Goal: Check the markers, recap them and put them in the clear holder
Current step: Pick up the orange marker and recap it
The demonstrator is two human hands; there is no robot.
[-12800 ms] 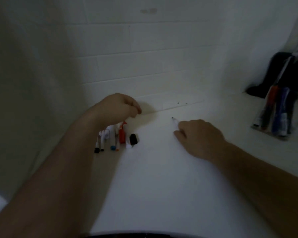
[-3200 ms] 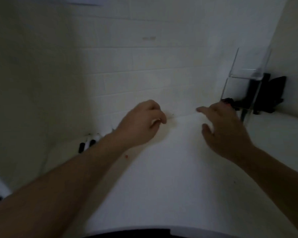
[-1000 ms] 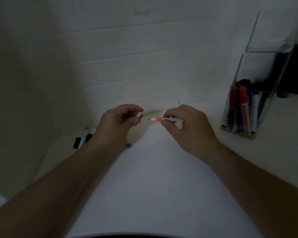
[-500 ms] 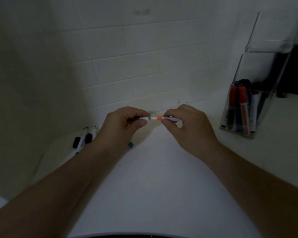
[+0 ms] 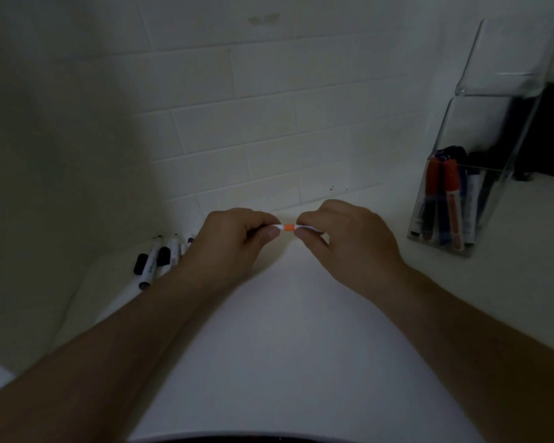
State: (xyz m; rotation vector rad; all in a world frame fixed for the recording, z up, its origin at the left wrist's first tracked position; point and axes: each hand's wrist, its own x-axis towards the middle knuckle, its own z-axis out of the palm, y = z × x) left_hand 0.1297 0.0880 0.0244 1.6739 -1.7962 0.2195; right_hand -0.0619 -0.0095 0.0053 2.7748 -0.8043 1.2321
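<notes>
crosswise, orange marker [image 5: 288, 227] spans left hand [image 5: 229, 247] and right hand [image 5: 346, 241] pinches.

A dim, underexposed wide-angle view with a greenish-grey cast. The white sheet [image 5: 288, 330] on the bench is the brightest area; the tiled wall [image 5: 237, 123] fades into heavy shadow at left. Straight lines bow near the edges. Faint glints mark the clear holder [image 5: 506, 84]. Detail is soft and slightly grainy.

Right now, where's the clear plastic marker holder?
In the head view, the clear plastic marker holder stands at far right on the white counter, near the tiled wall, right of the right hand, holding several markers.
</notes>
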